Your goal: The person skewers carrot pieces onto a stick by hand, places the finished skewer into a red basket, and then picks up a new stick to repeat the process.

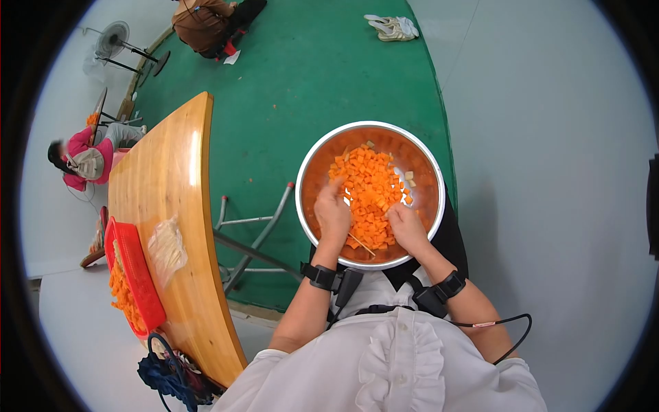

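Observation:
A large steel bowl [437, 180] rests on my lap, with many orange diced carrots [371, 189] spread over its bottom. Inside the bowl on the left is my left hand [332, 211], its fingers drawn together at the edge of the carrots; whatever they pinch is too small to make out. My right hand [406, 225] is closed over the lower right of the carrots, and what its fingertips hold is hidden. A thin wooden stick [362, 245] lies among the carrots below my left hand. A few pale cubes [410, 178] sit to the right.
At my left stands a wooden table [185, 226] bearing a red basket [147, 288] of carrot pieces and a clear bag [167, 250] of pale sticks. Folding metal legs [257, 237] reach toward the bowl. Two people sit farther off, near a fan [113, 40]. Shoes [392, 27] lie ahead.

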{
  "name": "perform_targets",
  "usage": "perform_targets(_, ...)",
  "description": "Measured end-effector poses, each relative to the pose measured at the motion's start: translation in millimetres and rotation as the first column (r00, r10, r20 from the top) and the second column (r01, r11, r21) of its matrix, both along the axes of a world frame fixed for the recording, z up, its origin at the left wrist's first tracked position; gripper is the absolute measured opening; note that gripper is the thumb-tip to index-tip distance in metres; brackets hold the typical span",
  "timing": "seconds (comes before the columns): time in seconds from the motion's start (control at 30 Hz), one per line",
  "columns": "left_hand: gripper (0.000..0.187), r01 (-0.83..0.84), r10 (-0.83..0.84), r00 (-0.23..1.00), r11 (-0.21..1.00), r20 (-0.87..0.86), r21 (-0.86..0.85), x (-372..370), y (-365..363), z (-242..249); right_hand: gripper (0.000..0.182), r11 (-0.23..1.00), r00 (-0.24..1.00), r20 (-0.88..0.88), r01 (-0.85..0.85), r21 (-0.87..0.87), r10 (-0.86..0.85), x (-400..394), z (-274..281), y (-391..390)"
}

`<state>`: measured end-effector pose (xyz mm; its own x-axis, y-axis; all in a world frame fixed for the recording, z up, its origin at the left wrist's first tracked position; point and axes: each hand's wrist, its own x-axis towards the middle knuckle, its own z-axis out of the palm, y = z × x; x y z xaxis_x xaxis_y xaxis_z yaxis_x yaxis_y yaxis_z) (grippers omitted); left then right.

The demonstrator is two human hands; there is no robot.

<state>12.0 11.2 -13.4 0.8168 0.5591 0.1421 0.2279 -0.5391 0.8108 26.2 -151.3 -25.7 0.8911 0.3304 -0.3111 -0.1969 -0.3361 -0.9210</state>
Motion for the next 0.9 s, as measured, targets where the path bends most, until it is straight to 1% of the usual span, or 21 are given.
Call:
perform_targets(0.03, 0.036, -0.028, 0.029, 0.997, 0.999, -0.069, 0.026, 0.2, 6.8, 3.0, 0.023, 0.999, 0.999, 0.028, 0.044, -0.030, -0.043, 0.2, -0.4, -1.8)
perform_targets(0.07, 0.042, -0.036, 0.053, 0.982, 0.995, -0.182, 0.094, 0.1, 9.6, 6.9, 0.023, 0.998, 0.998, 0.045, 0.042, -0.046, -0.040, -1.3, 0.2, -2.8)
perform_targets(0.13, 0.044, -0.058, 0.099, 0.967, 0.983, -0.237, 0.173, 1.1, 6.0, -1.3, 0.022, 0.997, 0.996, 0.082, 0.040, -0.070, -0.034, -7.0, 3.4, -2.1)
perform_targets(0.23, 0.045, 0.138, -0.014, 0.930, 0.940, -0.368, 0.313, 1.0, -4.4, -3.7, 0.020, 0.999, 0.990, 0.136, 0.045, -0.015, -0.042, -12.8, -0.6, -3.2)
perform_targets(0.33, 0.043, 0.355, -0.117, 0.892, 0.780, -0.437, 0.516, 1.6, -7.8, -5.4, 0.020, 0.999, 0.997, 0.064, 0.043, -0.004, -0.043, -19.0, 0.5, -3.1)
perform_targets(0.43, 0.038, 0.426, -0.125, 0.834, 0.766, -0.537, 0.482, 16.1, -10.7, 12.3, 0.020, 0.997, 0.990, 0.114, 0.080, -0.012, -0.078, -20.2, 0.2, -4.0)
perform_targets(0.53, 0.032, 0.440, -0.111, 0.832, 0.728, -0.543, 0.525, 30.7, 0.2, 0.6, 0.019, 0.994, 0.990, 0.099, 0.105, -0.001, -0.104, -22.5, -9.4, -6.1)
perform_targets(0.63, 0.024, 0.409, -0.177, 0.883, 0.744, -0.434, 0.529, 35.0, 10.9, -12.1, 0.019, 0.993, 0.987, 0.115, 0.114, 0.013, -0.115, -20.7, -5.8, -6.0)
perform_targets(0.73, 0.020, 0.278, -0.151, 0.930, 0.886, -0.334, 0.371, 29.3, 13.6, -7.1, 0.018, 0.996, 0.996, -0.014, 0.083, 0.035, -0.083, -21.0, -6.6, -6.6)
perform_targets(0.83, 0.019, 0.202, -0.094, 0.926, 0.942, -0.366, 0.269, 24.5, 19.8, 3.5, 0.017, 0.988, 0.996, 0.033, 0.081, 0.130, -0.086, -22.1, -10.8, -6.5)
perform_targets(0.9, 0.017, 0.089, -0.046, 0.957, 0.986, -0.287, 0.140, 17.1, 18.5, 5.3, 0.017, 0.981, 0.997, -0.032, 0.072, 0.181, -0.068, -20.4, -4.1, -8.9)
